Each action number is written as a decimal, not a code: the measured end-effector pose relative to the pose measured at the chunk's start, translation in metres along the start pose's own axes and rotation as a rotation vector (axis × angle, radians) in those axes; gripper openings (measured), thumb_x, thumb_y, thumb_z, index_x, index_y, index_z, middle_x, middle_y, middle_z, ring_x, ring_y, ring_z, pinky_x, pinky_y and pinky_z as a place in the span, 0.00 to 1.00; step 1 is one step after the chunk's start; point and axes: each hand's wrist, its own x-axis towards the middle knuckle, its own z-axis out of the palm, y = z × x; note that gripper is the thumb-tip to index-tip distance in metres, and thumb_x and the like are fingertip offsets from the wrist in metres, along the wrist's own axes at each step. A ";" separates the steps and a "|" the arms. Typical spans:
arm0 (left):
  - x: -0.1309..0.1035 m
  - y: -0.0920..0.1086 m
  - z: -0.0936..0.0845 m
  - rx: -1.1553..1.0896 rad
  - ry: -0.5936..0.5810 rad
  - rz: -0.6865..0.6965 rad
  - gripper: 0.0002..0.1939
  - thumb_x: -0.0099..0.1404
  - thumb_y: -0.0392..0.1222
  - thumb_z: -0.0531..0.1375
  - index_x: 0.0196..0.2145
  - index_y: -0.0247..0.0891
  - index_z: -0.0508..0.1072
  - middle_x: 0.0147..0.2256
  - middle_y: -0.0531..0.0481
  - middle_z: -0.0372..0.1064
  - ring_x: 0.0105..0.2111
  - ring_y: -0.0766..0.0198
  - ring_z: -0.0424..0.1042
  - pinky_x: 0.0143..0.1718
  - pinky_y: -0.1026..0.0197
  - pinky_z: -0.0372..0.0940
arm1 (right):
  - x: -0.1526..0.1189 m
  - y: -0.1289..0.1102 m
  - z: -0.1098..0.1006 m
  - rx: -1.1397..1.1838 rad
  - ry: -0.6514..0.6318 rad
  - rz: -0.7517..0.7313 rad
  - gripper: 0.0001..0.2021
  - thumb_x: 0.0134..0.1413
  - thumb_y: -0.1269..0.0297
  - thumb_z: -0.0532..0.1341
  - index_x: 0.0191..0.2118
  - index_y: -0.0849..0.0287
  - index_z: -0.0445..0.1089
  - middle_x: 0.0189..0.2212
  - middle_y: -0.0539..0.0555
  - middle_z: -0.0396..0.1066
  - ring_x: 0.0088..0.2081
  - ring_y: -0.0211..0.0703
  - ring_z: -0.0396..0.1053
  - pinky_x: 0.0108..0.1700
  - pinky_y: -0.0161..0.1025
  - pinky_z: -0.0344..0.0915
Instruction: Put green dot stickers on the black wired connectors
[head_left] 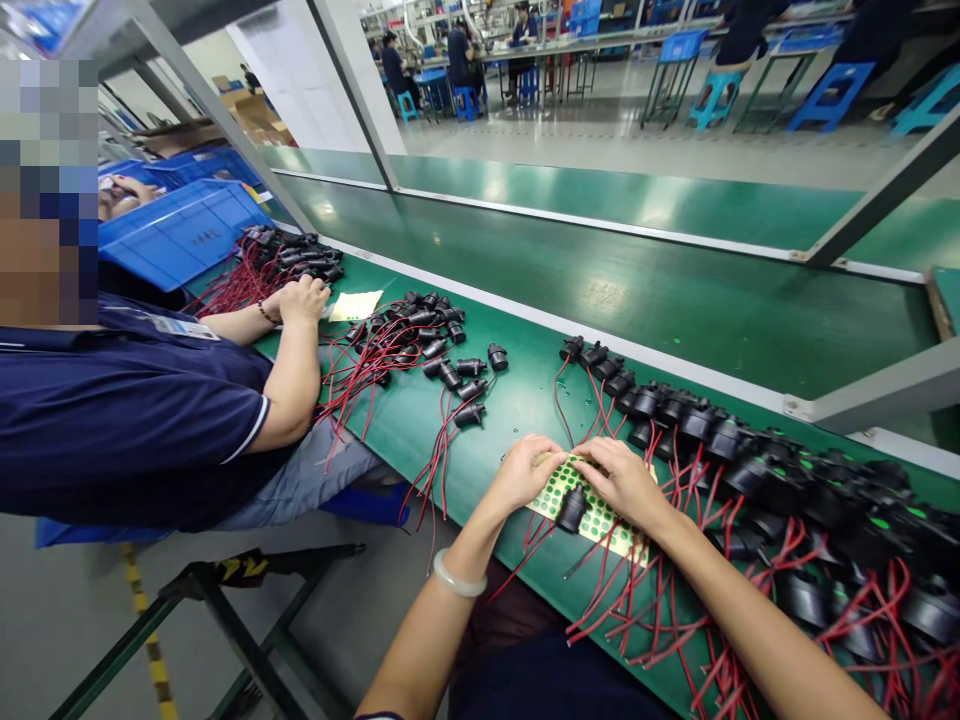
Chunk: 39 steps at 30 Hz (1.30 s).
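Observation:
A pale yellow sheet of small round green stickers (619, 540) lies on the green bench in front of me. My left hand (528, 470) pinches its upper left edge between thumb and fingers. Close beside it, my right hand (619, 482) has its fingers closed at the sheet's upper edge, thumb and fingertips together; a single sticker between them cannot be made out. One black cylindrical motor-like part (573, 509) rests on the sheet below my fingers. To the right are many similar black parts (726, 440) with red and black wires, some bearing a green dot.
At my left a co-worker's hand (304, 298) is near another yellow sheet (355, 306). Between us lie loose wired black parts (471, 390). A blue bin (184, 235) stands far left. Metal frame posts (352, 95) rise behind the bench's raised edge.

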 end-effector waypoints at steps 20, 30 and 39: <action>0.006 -0.006 0.005 -0.063 0.031 -0.071 0.12 0.61 0.41 0.57 0.21 0.39 0.72 0.25 0.51 0.72 0.32 0.60 0.70 0.40 0.60 0.64 | -0.004 -0.002 0.006 -0.174 0.093 -0.159 0.09 0.66 0.61 0.58 0.46 0.60 0.70 0.42 0.53 0.73 0.42 0.41 0.72 0.46 0.45 0.71; 0.007 -0.006 0.004 0.002 0.025 -0.072 0.13 0.62 0.41 0.57 0.21 0.37 0.72 0.24 0.52 0.71 0.31 0.61 0.71 0.37 0.61 0.65 | -0.008 0.000 0.010 -0.233 0.177 -0.255 0.09 0.65 0.63 0.60 0.47 0.61 0.70 0.44 0.54 0.72 0.42 0.41 0.72 0.45 0.44 0.72; -0.003 0.002 -0.013 0.267 0.201 -0.053 0.07 0.65 0.42 0.61 0.39 0.39 0.76 0.41 0.48 0.76 0.45 0.57 0.72 0.49 0.56 0.64 | -0.005 -0.018 -0.013 -0.088 0.372 -0.083 0.07 0.67 0.64 0.57 0.42 0.62 0.68 0.41 0.53 0.72 0.42 0.42 0.72 0.44 0.44 0.70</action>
